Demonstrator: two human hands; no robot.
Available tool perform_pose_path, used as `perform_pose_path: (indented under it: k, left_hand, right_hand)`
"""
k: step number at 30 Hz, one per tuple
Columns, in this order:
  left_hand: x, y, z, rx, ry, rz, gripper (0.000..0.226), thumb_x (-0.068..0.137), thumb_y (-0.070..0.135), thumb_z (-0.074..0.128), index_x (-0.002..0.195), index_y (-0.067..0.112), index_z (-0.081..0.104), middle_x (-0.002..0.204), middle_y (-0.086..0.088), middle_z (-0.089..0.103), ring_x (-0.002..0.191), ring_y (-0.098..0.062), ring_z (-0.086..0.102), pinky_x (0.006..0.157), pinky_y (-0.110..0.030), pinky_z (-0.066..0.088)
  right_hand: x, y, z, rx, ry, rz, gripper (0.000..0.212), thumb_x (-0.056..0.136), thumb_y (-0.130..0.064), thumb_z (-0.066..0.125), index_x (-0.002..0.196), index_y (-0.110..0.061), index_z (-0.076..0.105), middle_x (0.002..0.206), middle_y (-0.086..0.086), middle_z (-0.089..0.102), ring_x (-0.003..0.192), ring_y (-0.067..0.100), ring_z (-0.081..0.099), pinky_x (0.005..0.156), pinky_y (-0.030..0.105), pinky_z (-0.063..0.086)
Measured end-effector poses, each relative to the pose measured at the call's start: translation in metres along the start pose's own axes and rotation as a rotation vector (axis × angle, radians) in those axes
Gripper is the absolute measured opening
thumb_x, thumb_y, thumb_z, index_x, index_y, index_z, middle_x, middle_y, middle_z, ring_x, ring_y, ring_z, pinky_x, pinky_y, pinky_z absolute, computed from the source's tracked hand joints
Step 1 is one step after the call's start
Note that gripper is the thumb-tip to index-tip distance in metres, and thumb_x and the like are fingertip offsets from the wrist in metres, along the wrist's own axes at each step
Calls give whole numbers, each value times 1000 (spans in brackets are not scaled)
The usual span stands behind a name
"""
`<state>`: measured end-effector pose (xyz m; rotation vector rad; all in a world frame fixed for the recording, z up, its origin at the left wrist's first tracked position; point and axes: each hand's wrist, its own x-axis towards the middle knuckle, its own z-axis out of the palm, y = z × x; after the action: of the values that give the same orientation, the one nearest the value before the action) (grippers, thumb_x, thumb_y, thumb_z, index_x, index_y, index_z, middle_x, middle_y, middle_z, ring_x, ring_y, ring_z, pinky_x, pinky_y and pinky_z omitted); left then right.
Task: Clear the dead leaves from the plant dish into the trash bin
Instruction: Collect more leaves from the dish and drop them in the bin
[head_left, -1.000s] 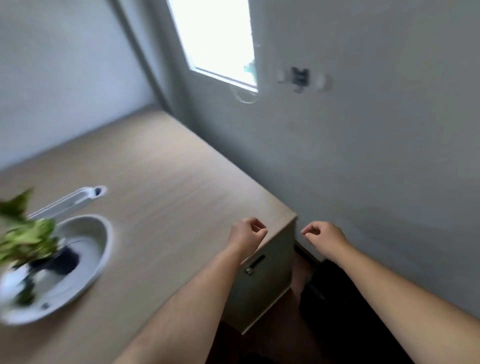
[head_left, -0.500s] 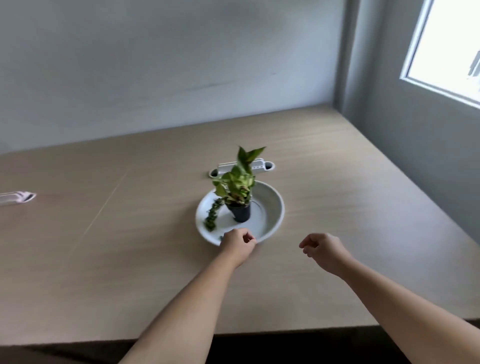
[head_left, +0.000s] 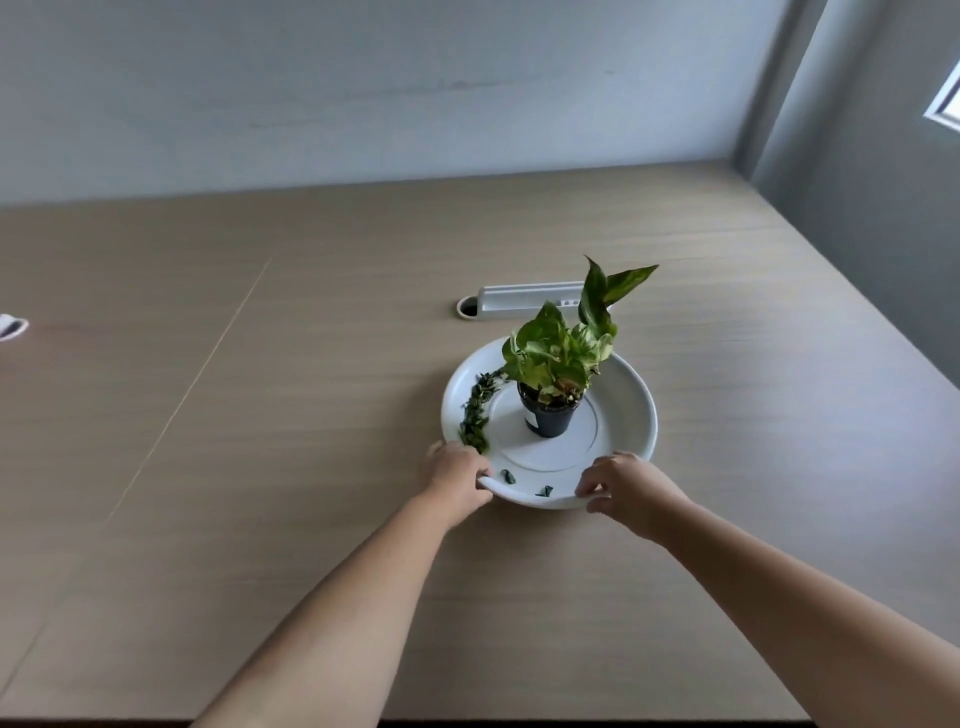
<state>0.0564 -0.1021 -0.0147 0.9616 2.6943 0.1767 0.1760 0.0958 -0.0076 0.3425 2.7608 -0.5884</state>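
on the table (head_left: 260, 467), both hands grip the dish (head_left: 631, 395).

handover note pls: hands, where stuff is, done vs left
Left hand: gripping the near-left rim of the white plant dish.
Right hand: on the near-right rim, fingers curled over the edge.
Dish sits on the wooden table, with the potted plant upright at its centre.
Dead leaves: a row along the dish's left inner edge, plus two bits near the front rim.
Done: nothing cleared; leaves are in the dish.
Left: get the leaves into the trash bin, which is not in view.
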Motion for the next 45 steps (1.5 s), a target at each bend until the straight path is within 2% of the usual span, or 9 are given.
perform_pose_path:
  k: [7,16,22,25,30,35,39,41,45]
  left_hand:
    - [4,21,20,-8,-29,155,39,74,49,70,108,28,69,113,4,66,112,-17,53,96,-29,34]
    - [19,-13,-14,-20,-174,12,43,62,43,82,100,24,73,109,3,69,103,-16,62,87,-25,41]
    - [7,36,11,-35,-151,88,46,65,58,74,100,28,71,106,3,68,105,-18,59,92,-30,44]
    - [8,38,11,11,-167,141,54,64,60,73,109,30,67,113,2,64,110,-18,55,97,-32,43]
    - [11,8,-9,-128,-201,18,43,61,41,84,96,19,73,106,1,69,101,-17,63,80,-22,43]
    - [10,6,-7,-311,-226,-42,38,59,26,88,92,13,76,102,-3,74,90,-10,63,78,-18,44]
    - [12,4,-3,-364,-225,-52,38,56,26,90,89,13,77,99,-4,75,85,-7,60,82,-20,49]
    - [13,3,-1,-377,-224,-53,39,54,27,90,88,14,77,98,-3,75,86,-8,60,85,-23,50]
    - [14,2,0,-376,-215,-50,38,53,30,90,86,16,78,94,-1,75,93,-11,58,87,-29,50]
  right_hand:
    - [9,24,-19,-226,111,82,39,83,-2,52,108,-28,67,112,-3,67,113,18,52,97,31,39]
    - [10,7,2,-137,-46,-118,33,82,-15,63,113,-25,63,116,-3,65,111,20,57,93,35,49]
    - [7,48,-24,-366,124,-127,39,89,-5,44,115,-26,63,119,-5,63,116,19,49,103,30,38]
    - [5,55,-22,-350,117,-89,42,87,0,42,117,-22,62,122,-2,59,116,21,48,101,34,42]
    - [13,51,-22,-142,122,21,50,80,5,41,115,-22,64,118,0,63,108,26,56,90,38,51]
    - [30,47,-23,-178,105,85,36,84,-2,46,110,-18,65,113,3,66,102,29,60,87,33,47]
    - [41,38,-17,-220,54,83,15,81,0,49,81,-9,60,98,10,68,89,32,64,75,33,50]
    - [48,37,-11,-213,45,73,22,80,3,46,67,-15,48,96,13,68,87,34,63,75,36,51]
    - [53,33,-11,-144,61,102,20,82,5,43,83,-4,60,96,16,64,88,35,62,76,38,52]
